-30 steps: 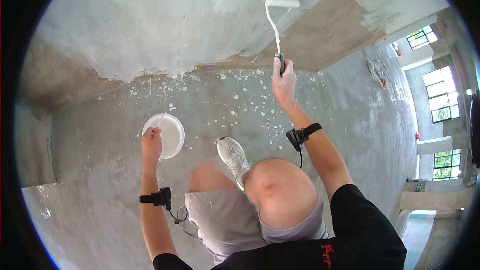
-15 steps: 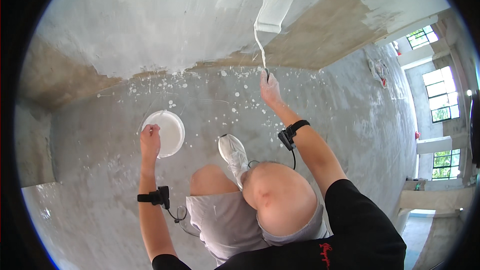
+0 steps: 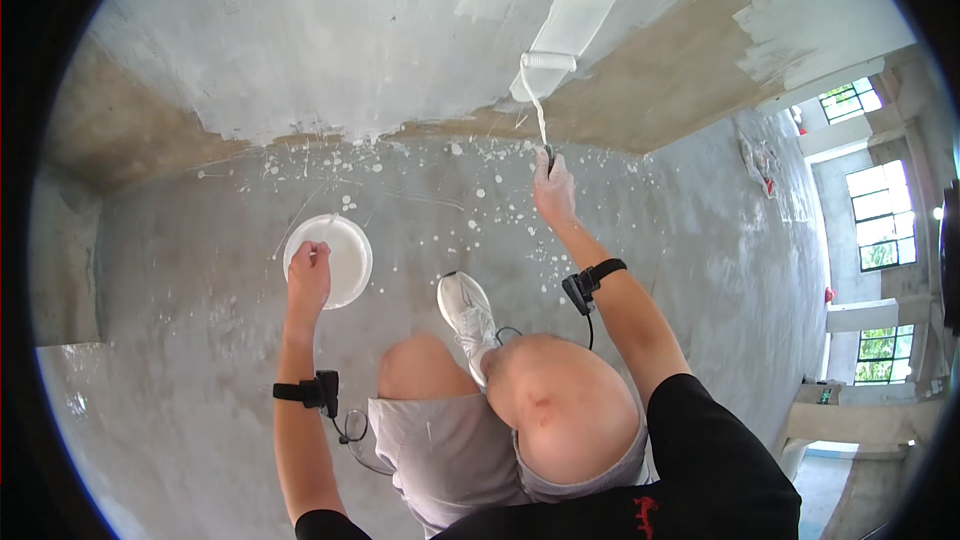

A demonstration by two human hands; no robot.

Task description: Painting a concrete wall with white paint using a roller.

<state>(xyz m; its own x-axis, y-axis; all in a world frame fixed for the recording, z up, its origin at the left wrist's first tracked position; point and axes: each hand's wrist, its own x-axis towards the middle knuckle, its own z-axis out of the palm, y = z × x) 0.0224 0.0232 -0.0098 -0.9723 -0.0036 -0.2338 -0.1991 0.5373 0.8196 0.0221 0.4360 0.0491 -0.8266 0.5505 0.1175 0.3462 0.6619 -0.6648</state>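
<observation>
In the head view, the only one we have, the right hand is closed around the dark grip of a paint roller. The roller's white sleeve lies across a glossy white patch on the wall, with fresh white showing both above and below it. A bare brown strip runs beside the patch on its right. The left hand is over the near left side of a round white bucket, its fingers curled close together. White spots dot the floor along the foot of the wall.

We judge the step in hand to be spreading paint on the lower wall. The next move, as we see it, calls for light, even pressure along the patch, with the bucket kept steady.

The left fingers cover part of the bucket's rim, so we cannot tell whether they pinch the rim, a handle or nothing. From straight above, we cannot make out whether the bucket stands on the floor or hangs from that hand, nor how deep its contents are. The right hand hides much of the grip, and the wall's top is cut off.
</observation>
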